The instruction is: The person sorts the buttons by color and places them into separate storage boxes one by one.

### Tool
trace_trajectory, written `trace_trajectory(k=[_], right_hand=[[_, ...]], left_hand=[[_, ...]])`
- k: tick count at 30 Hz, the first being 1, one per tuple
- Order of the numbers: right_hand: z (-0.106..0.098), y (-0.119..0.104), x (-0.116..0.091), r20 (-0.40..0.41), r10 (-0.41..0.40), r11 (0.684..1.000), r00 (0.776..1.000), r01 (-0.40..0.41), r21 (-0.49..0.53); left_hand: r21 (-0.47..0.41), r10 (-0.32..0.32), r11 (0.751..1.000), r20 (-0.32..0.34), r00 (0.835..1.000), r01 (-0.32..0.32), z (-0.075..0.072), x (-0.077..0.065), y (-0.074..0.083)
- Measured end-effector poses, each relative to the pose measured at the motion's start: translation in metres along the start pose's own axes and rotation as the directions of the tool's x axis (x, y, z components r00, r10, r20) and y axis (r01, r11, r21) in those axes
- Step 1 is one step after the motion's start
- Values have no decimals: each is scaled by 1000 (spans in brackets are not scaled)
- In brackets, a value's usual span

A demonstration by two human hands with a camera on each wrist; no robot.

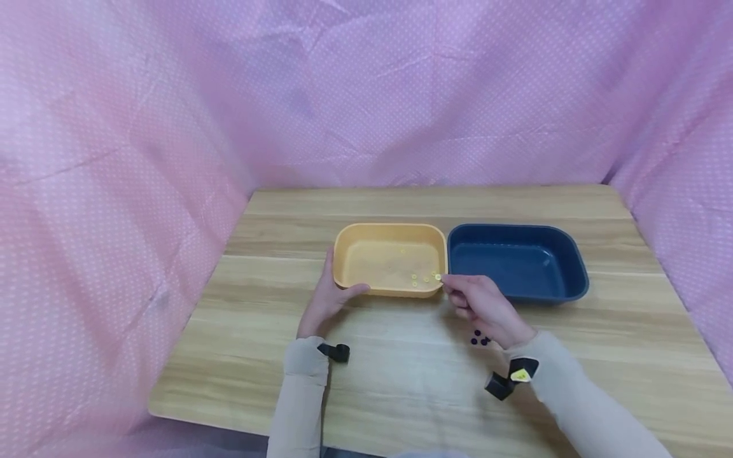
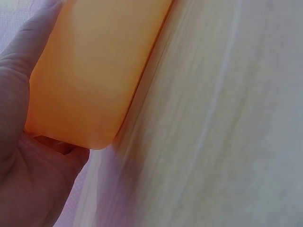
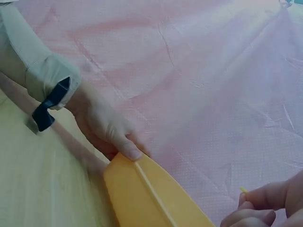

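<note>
Pinching a tiny yellow piece

My right hand is holding it between fingers at the near right corner of the yellow tray; a light squeeze should suit it. My left hand is gripping the tray's left end, probably preventing sliding.

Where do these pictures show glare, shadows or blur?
Head view: a small glint inside the navy tub, a soft shadow beside the right hand; left wrist view: the tabletop's grain looks smeared, with shadow near the yellow tub; right wrist view: the pink curtain brightens toward upper right, the left hand looks slightly blurred.
</note>
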State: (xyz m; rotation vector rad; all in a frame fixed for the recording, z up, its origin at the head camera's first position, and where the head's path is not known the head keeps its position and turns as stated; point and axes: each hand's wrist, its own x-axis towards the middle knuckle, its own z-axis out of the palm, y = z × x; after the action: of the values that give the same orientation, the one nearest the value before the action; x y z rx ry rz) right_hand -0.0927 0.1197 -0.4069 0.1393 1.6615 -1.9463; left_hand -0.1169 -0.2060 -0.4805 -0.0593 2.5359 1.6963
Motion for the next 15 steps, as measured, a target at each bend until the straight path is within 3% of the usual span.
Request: trace_trajectory(k=[4,7,11,15], right_hand=[[-2,-3,3,-27,2,999,1000,0,53],[-1,-6,8,-89,-24,1000,996,25,6],[8,-13,25,-242,-137,977,961,90,-194],[16,-20,39,-303,-311,889,901,163,-429]], left_hand=[[3,6,1000,6,1000,-6,4,1,-1],[10,10,1000,9,1000,-10,5,3,-1],[27,19,999,8,1000,-19,4,6,0],[44,4,999,-7,1000,-4,3,3,0]])
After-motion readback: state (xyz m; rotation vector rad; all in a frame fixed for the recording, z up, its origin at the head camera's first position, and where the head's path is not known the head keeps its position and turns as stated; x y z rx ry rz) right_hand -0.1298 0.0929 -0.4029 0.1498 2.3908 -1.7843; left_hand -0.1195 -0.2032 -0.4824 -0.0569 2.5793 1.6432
